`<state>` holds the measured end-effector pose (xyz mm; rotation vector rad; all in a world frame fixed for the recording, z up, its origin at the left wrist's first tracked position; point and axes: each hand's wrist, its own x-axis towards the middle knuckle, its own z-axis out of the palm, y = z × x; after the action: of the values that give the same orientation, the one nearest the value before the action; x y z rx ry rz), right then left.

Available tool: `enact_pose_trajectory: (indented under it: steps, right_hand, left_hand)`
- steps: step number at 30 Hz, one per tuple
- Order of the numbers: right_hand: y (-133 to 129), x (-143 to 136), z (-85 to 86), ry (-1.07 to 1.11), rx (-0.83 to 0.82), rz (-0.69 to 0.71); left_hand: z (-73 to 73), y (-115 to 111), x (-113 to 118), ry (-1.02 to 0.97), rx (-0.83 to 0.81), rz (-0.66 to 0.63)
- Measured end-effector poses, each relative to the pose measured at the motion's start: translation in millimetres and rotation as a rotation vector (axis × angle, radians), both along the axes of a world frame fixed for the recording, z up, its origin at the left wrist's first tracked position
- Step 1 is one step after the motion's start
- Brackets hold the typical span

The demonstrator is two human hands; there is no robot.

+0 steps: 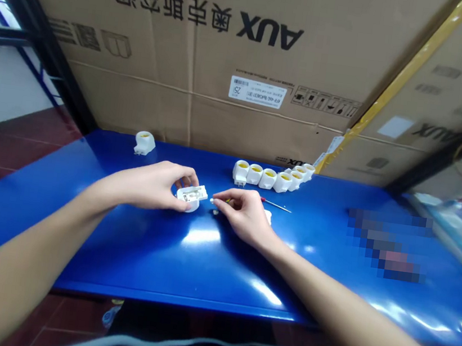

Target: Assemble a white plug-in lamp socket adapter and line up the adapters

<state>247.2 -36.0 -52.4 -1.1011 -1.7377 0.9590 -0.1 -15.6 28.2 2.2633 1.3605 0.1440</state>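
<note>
At the far left of the blue counter, close to the cardboard boxes standing behind it, a single white lamp socket adapter with a yellow inside stands alone. Nearer the middle, the left hand rests on the counter with its fingers curled around a white socket adapter, held with its flat base face turned up; thumb and fingertips press on its sides. Just to the right of it, the right hand has thumb and forefinger pinched together on a tiny white part, its tip pointing at the held adapter and just apart from it. A small white piece shows half hidden behind the right hand. Beyond that hand lies a thin screwdriver with a red handle, flat on the counter. Further back, a row of white socket adapters with yellow insides stands side by side, touching one another, near the boxes.
</note>
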Motion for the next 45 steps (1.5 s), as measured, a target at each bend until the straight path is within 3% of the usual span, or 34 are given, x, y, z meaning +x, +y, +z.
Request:
enact_pose_trajectory:
  steps: [5, 10, 15, 23, 35, 40, 45]
  right_hand:
    - [4.7, 7.9, 8.8, 0.114, -0.034, 0.013]
    - [3.2, 3.6, 6.9, 0.049, -0.060, 0.105]
    - [0.2, -3.5, 1.2, 0.099, -0.024, 0.096]
    - [-1.5, -5.9, -0.4, 0.098, -0.035, 0.119]
    - [-2.2, -4.9, -0.3, -0.007, 0.145, 0.082]
    - [-0.8, -4.8, 1.4, 0.007, 0.108, 0.109]
    - [-0.5, -4.6, 3.7, -0.001, 0.095, 0.120]
  left_hand:
    - [-3.5, -7.7, 8.8, 0.003, -0.062, -0.072]
    - [2.8, -13.8, 14.6, 0.051, -0.129, -0.091]
    - [8.0, -12.5, 11.5, -0.055, -0.204, -0.032]
    - [-4.5, -1.8, 9.3, -0.190, -0.390, 0.014]
    - [0.0, -2.3, 14.3, -0.233, -0.445, 0.013]
    - [0.0, -2.1, 14.3, -0.182, -0.394, 0.031]
    - [-3.0, 0.7, 11.3, -0.242, -0.443, 0.013]
